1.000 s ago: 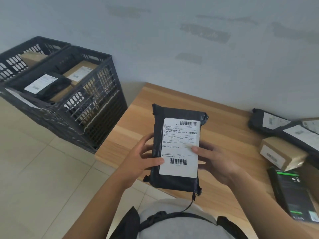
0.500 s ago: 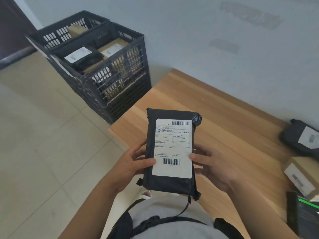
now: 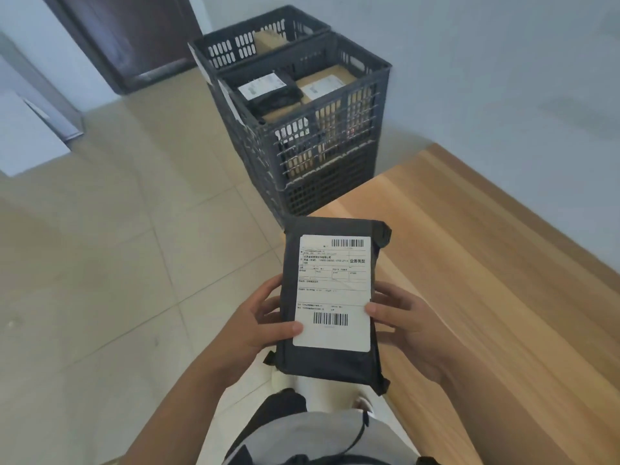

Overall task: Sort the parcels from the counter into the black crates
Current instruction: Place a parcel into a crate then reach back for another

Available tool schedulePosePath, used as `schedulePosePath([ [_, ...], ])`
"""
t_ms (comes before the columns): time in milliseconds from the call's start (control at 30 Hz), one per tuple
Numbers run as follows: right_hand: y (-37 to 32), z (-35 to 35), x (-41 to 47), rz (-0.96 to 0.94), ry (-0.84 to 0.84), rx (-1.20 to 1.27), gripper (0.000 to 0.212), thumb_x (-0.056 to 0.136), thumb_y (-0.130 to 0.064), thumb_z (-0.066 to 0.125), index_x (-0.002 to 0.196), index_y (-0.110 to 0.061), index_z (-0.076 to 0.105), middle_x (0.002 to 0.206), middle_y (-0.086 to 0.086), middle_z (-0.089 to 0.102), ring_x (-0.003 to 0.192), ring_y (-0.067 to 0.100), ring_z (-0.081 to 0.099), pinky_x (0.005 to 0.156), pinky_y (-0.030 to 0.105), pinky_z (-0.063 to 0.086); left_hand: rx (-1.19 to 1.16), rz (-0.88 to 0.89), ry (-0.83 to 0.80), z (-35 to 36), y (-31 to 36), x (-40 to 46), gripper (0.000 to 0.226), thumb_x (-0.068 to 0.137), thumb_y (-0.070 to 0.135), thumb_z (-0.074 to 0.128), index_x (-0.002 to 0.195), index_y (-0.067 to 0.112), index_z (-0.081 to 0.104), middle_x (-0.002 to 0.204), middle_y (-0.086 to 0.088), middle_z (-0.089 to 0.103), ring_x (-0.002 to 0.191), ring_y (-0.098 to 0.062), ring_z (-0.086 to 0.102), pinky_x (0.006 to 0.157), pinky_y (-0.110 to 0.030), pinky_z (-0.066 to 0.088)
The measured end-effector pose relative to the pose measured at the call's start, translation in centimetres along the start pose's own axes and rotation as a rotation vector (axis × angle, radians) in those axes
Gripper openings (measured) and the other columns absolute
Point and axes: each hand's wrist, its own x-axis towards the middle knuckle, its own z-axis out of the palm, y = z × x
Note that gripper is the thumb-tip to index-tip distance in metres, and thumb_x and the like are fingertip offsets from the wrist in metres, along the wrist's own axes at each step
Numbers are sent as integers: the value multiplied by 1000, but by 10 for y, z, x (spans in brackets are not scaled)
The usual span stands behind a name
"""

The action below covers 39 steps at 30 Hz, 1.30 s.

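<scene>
A black parcel with a white shipping label faces me, upright, over the left edge of the wooden counter. My left hand grips its left side, thumb on the label. My right hand grips its right side, thumb on the label's edge. Ahead stand two black crates on the floor. The near crate holds a black parcel and brown boxes. The far crate holds a brown box.
Beige floor tiles spread to the left of the crates and counter. A dark door is in the back left corner. A pale wall runs behind the counter and crates.
The view has swung left: the crates now sit near the top centre, and the other parcels on the counter's right have left the view. Both hands keep the same hold on the parcel.
</scene>
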Motion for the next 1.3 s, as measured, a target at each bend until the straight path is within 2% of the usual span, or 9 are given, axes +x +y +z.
schedulePosePath([
  [167,-14,33,21,-87,39,-71,74,71,-22,86,139,-31,59,121,7,74,110,27,73,94,56,59,-62,45,38,-34,-2,4,85,75,13,90,142,43,48,130,2,71,120,-23,68,99,-49,57],
  [433,-38,105,64,-134,31,-178,80,67,-21,96,134,-46,60,126,-6,72,113,24,72,93,56,59,-130,131,11,-114,21,21,92,62,27,91,142,46,49,135,0,69,123,-27,66,104,-56,53],
  [500,-42,125,77,-142,24,-189,81,67,-23,96,134,-46,59,125,-8,72,114,24,71,94,56,59,-119,151,-3,-138,27,24,92,64,26,91,143,46,48,136,3,68,125,-27,64,105,-57,51],
  [600,-44,152,99,-164,3,-168,77,73,-12,84,140,-40,57,130,-4,70,115,27,71,96,58,57,-50,178,15,-172,35,27,91,64,30,91,141,51,47,134,13,67,124,-18,64,104,-51,54],
  [767,-42,189,130,-213,-16,-132,81,72,-2,83,142,-32,57,137,3,67,119,34,69,94,57,57,10,276,-15,-224,44,35,86,81,3,84,132,64,49,134,23,62,122,-7,62,88,-34,61],
  [900,-49,209,155,-208,-48,-143,84,64,-22,95,140,-37,60,140,2,65,122,35,66,96,59,55,16,306,-31,-254,52,49,86,83,4,83,140,58,47,139,21,59,126,-7,59,88,-34,61],
  [1067,-68,228,212,-202,-42,-159,75,73,-1,76,138,-36,62,137,2,67,119,34,69,93,55,58,-2,308,-19,-295,66,86,86,84,4,82,142,57,46,143,20,57,127,-9,58,90,-39,61],
  [1167,-84,243,263,-177,-63,-164,77,79,1,79,145,-32,56,139,1,65,121,33,68,98,60,55,36,296,23,-324,84,119,85,85,10,83,134,68,45,137,28,58,124,-2,58,85,-32,62],
  [1300,-118,265,337,-131,-93,-157,77,79,-6,84,145,-35,54,138,-2,66,122,29,68,102,61,53,69,244,66,-370,124,163,88,84,10,84,134,70,43,138,29,57,124,0,58,84,-33,62],
])
